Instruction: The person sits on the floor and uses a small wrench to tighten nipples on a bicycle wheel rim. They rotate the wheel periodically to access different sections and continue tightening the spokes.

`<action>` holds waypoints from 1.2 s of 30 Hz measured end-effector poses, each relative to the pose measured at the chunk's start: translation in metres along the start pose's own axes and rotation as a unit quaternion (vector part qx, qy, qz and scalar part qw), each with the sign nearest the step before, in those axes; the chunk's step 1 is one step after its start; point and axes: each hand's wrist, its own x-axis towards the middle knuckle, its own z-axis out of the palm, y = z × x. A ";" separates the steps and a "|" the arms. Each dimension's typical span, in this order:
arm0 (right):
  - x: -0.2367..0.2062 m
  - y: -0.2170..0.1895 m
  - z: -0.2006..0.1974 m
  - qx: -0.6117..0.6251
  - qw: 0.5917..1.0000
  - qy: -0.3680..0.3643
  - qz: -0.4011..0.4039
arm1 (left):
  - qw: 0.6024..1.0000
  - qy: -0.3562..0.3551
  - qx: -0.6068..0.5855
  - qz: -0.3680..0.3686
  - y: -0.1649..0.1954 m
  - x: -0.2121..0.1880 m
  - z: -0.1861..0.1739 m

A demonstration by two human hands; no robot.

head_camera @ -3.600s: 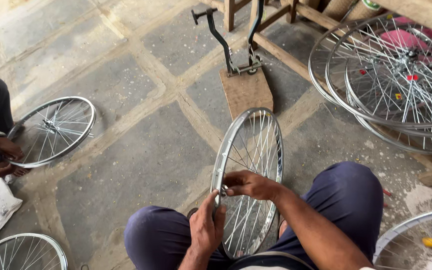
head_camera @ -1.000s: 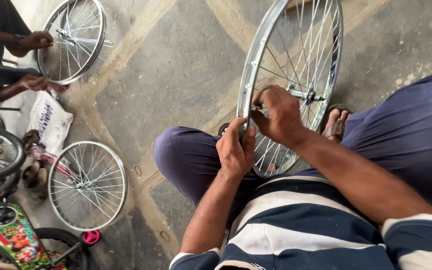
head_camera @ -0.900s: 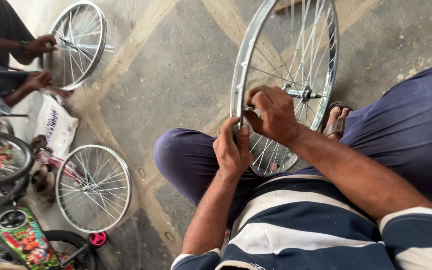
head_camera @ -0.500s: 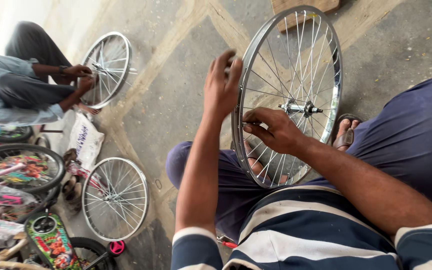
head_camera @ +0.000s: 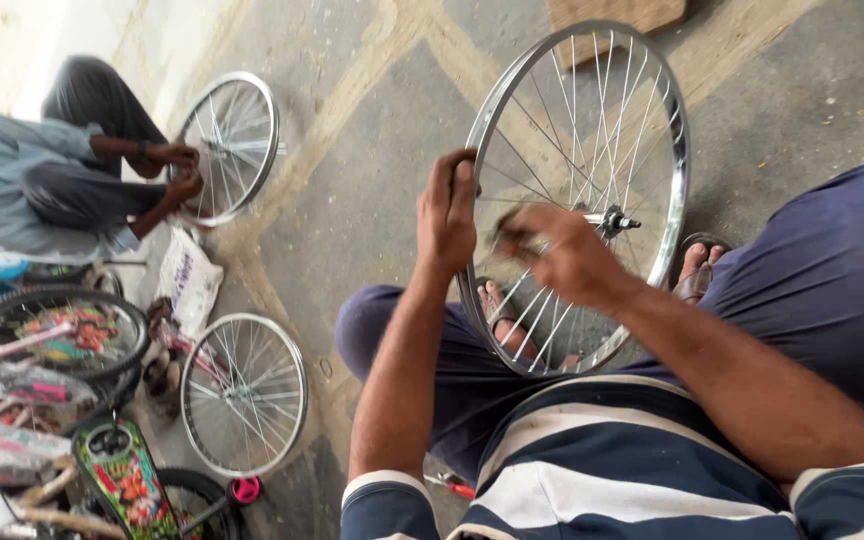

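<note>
White printed sack on the floor — between two loose wheels.

Open floor on the left, legs boxing in the wheel

Bare floor lies between the wheel and a co-worker's wheel. Thighs flank the rim on 2 sides; a wood block sits beyond it, a spare wheel and bag further left.

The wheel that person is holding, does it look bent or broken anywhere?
No damage shows. The spoked wheel stands upright between the person's knees, its rim looking round and its spokes straight. The left hand grips the rim; the right hand is at the spokes and blurred, so that spot cannot be judged.
</note>
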 end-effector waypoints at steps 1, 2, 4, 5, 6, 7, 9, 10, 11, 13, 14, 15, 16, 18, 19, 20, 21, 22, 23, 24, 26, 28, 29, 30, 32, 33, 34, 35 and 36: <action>0.002 0.001 -0.004 -0.024 0.999 0.035 0.017 | 1.000 0.012 -0.001 -0.001 -0.002 -0.013 -0.002; 0.003 0.003 -0.006 -0.049 0.996 0.072 0.033 | 1.000 0.024 -0.001 -0.001 -0.004 -0.026 -0.003; 0.004 0.007 -0.008 -0.082 0.991 0.096 0.044 | 0.999 0.046 -0.005 0.003 -0.008 -0.048 -0.003; 0.003 0.009 -0.006 -0.091 0.991 0.085 0.040 | 0.998 0.057 -0.009 0.006 -0.011 -0.059 -0.001; 0.002 0.012 -0.003 -0.101 0.991 0.074 0.036 | 0.998 0.067 -0.014 0.010 -0.013 -0.068 0.001; 0.000 0.014 0.001 -0.114 0.991 0.059 0.037 | 0.997 0.071 -0.005 0.010 -0.016 -0.077 0.003; -0.003 0.020 0.010 -0.139 0.989 0.027 0.038 | 0.997 0.080 0.012 0.008 -0.022 -0.093 0.004; -0.003 0.023 0.013 -0.080 0.994 0.008 0.079 | 0.997 0.080 0.017 0.009 -0.024 -0.101 0.004; -0.001 0.027 0.016 -0.026 0.993 -0.009 0.116 | 0.996 0.081 0.018 0.014 -0.026 -0.105 0.004; 0.006 0.035 0.015 0.049 0.981 -0.035 0.183 | 0.994 0.082 0.022 0.061 -0.027 -0.107 0.006; 0.011 0.039 0.013 0.075 0.972 -0.044 0.217 | 0.991 0.082 0.026 0.098 -0.026 -0.106 0.006; 0.014 0.040 0.010 0.149 0.963 -0.031 0.221 | 0.992 0.077 0.018 0.095 -0.024 -0.104 0.006; 0.018 0.040 0.009 0.222 0.950 -0.022 0.218 | 0.993 0.075 0.012 0.095 -0.022 -0.101 0.005; 0.022 0.033 0.012 0.182 0.967 -0.079 0.162 | 0.992 0.077 0.013 0.100 -0.016 -0.094 0.001; 0.025 0.025 0.014 0.059 0.989 -0.058 0.120 | 0.990 0.077 0.021 0.115 -0.013 -0.090 -0.001; 0.026 0.018 0.018 -0.064 0.994 -0.036 0.079 | 0.989 0.078 0.031 0.126 -0.011 -0.089 -0.003; 0.028 0.011 0.024 -0.168 0.985 -0.003 0.030 | 0.987 0.080 0.041 0.133 -0.009 -0.086 -0.005; 0.028 0.006 0.029 -0.266 0.963 0.028 -0.018 | 0.985 0.085 0.056 0.140 -0.008 -0.085 -0.006; 0.031 -0.001 0.032 -0.358 0.930 0.059 -0.065 | 0.983 0.089 0.073 0.144 -0.008 -0.085 -0.007; 0.033 -0.007 0.030 -0.324 0.944 0.042 -0.036 | 0.981 0.090 0.091 0.147 -0.008 -0.085 -0.007; 0.036 -0.016 0.019 -0.253 0.967 0.012 0.020 | 0.987 0.080 0.091 0.105 -0.011 -0.087 -0.006; 0.038 -0.017 0.003 0.012 0.988 -0.082 0.132 | 0.991 0.062 0.093 0.071 -0.016 -0.087 -0.003; 0.037 -0.015 -0.001 0.145 0.963 -0.126 0.190 | 0.993 0.050 0.092 0.057 -0.019 -0.088 -0.003; 0.036 -0.013 -0.001 0.153 0.962 -0.111 0.198 | 0.994 0.042 0.090 0.044 -0.021 -0.087 -0.001; 0.032 -0.007 0.005 0.172 0.958 -0.078 0.215 | 0.983 0.078 0.107 0.128 -0.024 -0.087 0.002; 0.031 -0.004 0.013 0.093 0.975 -0.044 0.196 | 0.974 0.096 0.116 0.171 -0.025 -0.086 0.004; 0.030 -0.002 0.024 0.012 0.985 -0.011 0.174 | 0.974 0.092 0.106 0.180 -0.026 -0.087 0.004; 0.029 -0.001 0.032 -0.068 0.986 0.023 0.153 | 0.974 0.085 0.096 0.188 -0.026 -0.090 0.005; 0.032 -0.001 0.031 -0.110 0.978 0.005 0.176 | 0.974 0.076 0.086 0.197 -0.025 -0.091 0.005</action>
